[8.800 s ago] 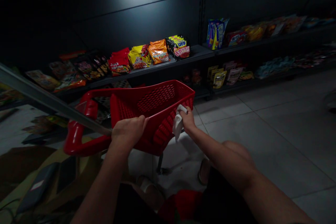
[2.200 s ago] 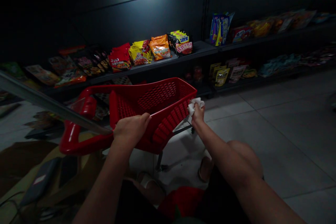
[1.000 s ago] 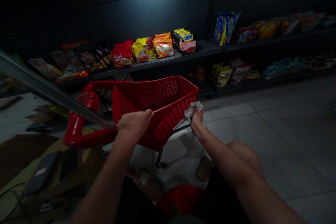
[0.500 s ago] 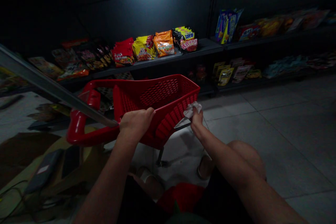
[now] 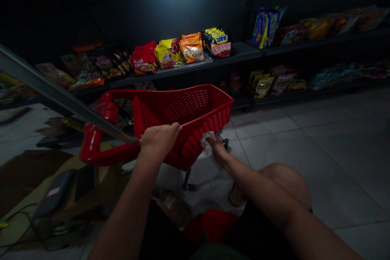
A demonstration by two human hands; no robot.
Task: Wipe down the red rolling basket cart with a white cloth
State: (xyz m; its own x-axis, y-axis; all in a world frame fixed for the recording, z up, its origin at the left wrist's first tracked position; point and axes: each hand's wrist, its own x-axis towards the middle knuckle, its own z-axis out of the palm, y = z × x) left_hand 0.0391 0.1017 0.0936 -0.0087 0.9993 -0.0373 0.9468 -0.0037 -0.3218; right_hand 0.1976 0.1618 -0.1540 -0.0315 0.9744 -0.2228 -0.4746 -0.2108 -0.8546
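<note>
A red plastic shopping cart (image 5: 183, 107) stands tilted in front of me on its thin metal legs. My left hand (image 5: 159, 140) is closed over the near rim of the basket. My right hand (image 5: 217, 148) grips a crumpled white cloth (image 5: 207, 141) and presses it against the lower outer side of the basket. My bent right knee (image 5: 283, 178) is just below that arm.
Dark shelves (image 5: 237, 50) behind the cart hold rows of snack and noodle packets (image 5: 179, 48). A grey metal bar (image 5: 61, 99) slants in from the left. Flattened cardboard (image 5: 36, 178), a dark device and cables lie on the floor at left. Grey floor tiles (image 5: 319, 138) stretch to the right.
My right hand with the cloth has slid from the basket's upper right corner down and left along its outer side. The left hand keeps its hold on the rim.
</note>
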